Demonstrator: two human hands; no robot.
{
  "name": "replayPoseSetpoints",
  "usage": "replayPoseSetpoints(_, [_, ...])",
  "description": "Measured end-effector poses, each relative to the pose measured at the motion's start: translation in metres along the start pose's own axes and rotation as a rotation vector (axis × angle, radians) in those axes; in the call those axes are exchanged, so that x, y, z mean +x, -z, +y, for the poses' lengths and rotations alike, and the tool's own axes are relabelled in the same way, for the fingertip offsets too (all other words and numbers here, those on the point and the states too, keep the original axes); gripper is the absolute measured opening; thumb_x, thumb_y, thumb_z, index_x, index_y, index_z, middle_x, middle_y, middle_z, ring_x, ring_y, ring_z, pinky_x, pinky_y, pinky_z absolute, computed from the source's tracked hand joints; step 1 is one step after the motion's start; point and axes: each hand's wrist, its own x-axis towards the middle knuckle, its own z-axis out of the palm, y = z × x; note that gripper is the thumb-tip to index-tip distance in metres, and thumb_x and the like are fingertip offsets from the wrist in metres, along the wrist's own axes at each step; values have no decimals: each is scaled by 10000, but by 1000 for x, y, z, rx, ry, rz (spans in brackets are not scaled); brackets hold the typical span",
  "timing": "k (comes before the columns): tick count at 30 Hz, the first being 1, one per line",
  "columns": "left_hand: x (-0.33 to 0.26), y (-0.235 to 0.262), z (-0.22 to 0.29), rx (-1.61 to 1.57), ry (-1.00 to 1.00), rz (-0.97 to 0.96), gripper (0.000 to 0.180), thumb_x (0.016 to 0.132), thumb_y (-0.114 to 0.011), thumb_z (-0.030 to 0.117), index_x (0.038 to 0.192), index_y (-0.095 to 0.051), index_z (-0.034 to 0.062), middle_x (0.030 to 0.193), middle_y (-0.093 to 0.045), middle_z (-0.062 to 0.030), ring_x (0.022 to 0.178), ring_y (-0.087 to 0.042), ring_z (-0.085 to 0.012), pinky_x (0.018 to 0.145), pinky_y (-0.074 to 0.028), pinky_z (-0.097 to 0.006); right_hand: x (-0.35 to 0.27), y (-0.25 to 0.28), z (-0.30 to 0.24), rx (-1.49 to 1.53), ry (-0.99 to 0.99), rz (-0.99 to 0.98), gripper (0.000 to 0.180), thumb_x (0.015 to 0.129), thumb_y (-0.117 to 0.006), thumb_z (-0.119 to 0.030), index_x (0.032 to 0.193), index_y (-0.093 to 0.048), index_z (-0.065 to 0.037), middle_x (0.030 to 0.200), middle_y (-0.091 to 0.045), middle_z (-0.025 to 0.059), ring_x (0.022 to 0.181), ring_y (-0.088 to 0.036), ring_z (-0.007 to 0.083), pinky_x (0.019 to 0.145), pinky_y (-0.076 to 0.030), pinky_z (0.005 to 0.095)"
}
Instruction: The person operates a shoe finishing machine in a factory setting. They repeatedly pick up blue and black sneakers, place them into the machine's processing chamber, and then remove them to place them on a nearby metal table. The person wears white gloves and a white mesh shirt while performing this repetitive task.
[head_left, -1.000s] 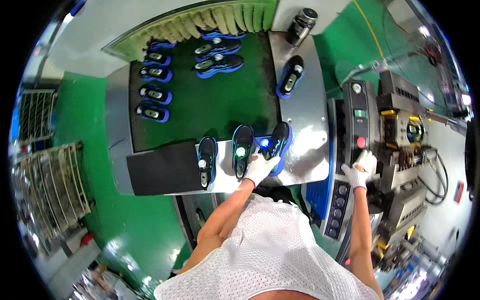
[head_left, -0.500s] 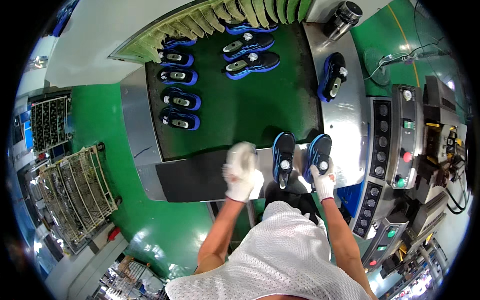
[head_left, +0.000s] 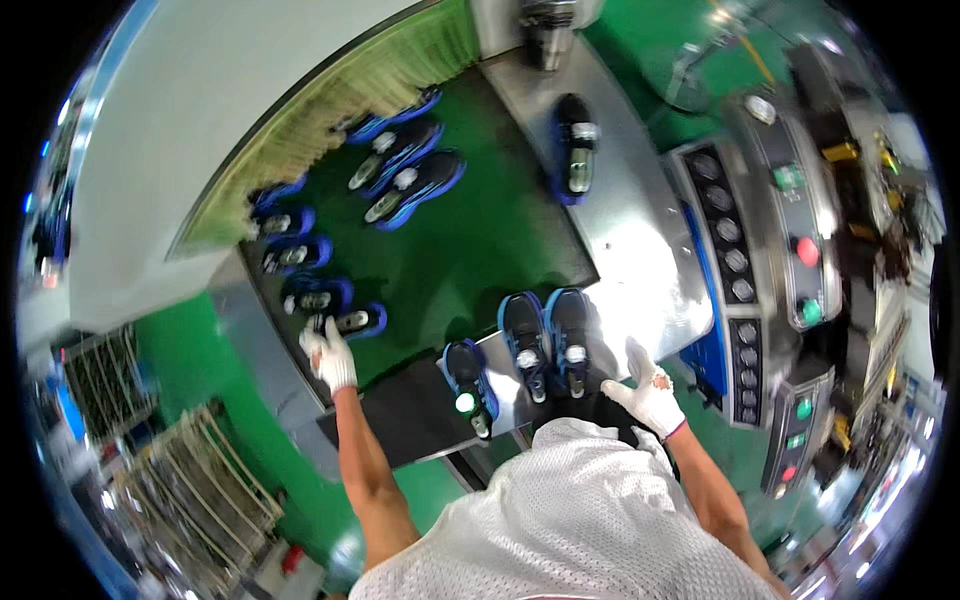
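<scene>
My left hand (head_left: 329, 360), in a white glove, reaches to the near end of the left row of black-and-blue shoes. Its fingers and thumb close round the heel of the nearest shoe (head_left: 358, 321), which lies on the green belt (head_left: 490, 235). My right hand (head_left: 645, 395), also gloved, is open with the thumb spread, over the metal ledge and holding nothing. Left of it, two shoes stand close together on the ledge, a right one (head_left: 570, 330) and a left one (head_left: 522, 330). A third shoe (head_left: 466, 375) sits apart, farther left.
More shoes (head_left: 415, 190) lie on the belt before a green strip curtain (head_left: 320, 100). Another shoe (head_left: 575, 150) rests on the right metal edge. Control panels with buttons (head_left: 785, 210) stand at the right. Wire racks (head_left: 200, 480) are at the lower left.
My left hand has moved left from the ledge to the shoe row. My right hand has let go of the right shoe, which now stands against its neighbour. The view has turned.
</scene>
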Motion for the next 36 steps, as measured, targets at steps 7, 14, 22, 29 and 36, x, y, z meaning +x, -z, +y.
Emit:
replayPoseSetpoints(7, [-98,85,260,-475,-611,-305,298,892,-767,29,1130,-604,-45,1099,-585,-108,984,-633,-208,915,-525,-345,-72,50,-66,-54,494,273,894,814,-805,-354,1493,-416,77,1509,-474,306,1423,-468,403,1194,-371,438])
replayPoseSetpoints(14, [-265,128,524,-899,-1277,-856,327,767,-874,66,1047,-711,25,1075,-667,-138,910,-688,-280,837,-568,-372,-94,103,30,-6,626,1039,637,866,-672,-171,1450,-470,-19,1387,-577,259,1256,-593,391,1058,-478,442])
replayPoseSetpoints(22, [-460,195,705,-1209,-1669,-931,726,876,-664,-102,1536,-393,36,1480,-472,-155,1251,-593,-259,1074,-507,-398,-318,179,197,1446,521,905,673,863,-817,-188,1419,-526,56,1242,-670,112,1089,-641,170,955,-531,334])
replayPoseSetpoints(29, [-565,162,775,-1062,-1318,-1329,616,968,-636,-13,1529,-382,-8,1495,-496,-176,1361,-537,-271,1079,-500,-383,-356,148,285,1753,784,1255,526,918,-697,-144,1352,-540,109,1216,-693,168,1034,-704,238,920,-586,390])
replayPoseSetpoints(36, [-620,129,844,-986,-1421,-1318,594,977,-683,118,1498,-431,-16,1475,-541,-183,1323,-582,-256,1094,-474,-371,-393,188,270,1825,912,1349,676,895,-755,-298,1365,-524,129,1223,-686,254,1044,-725,324,911,-615,434])
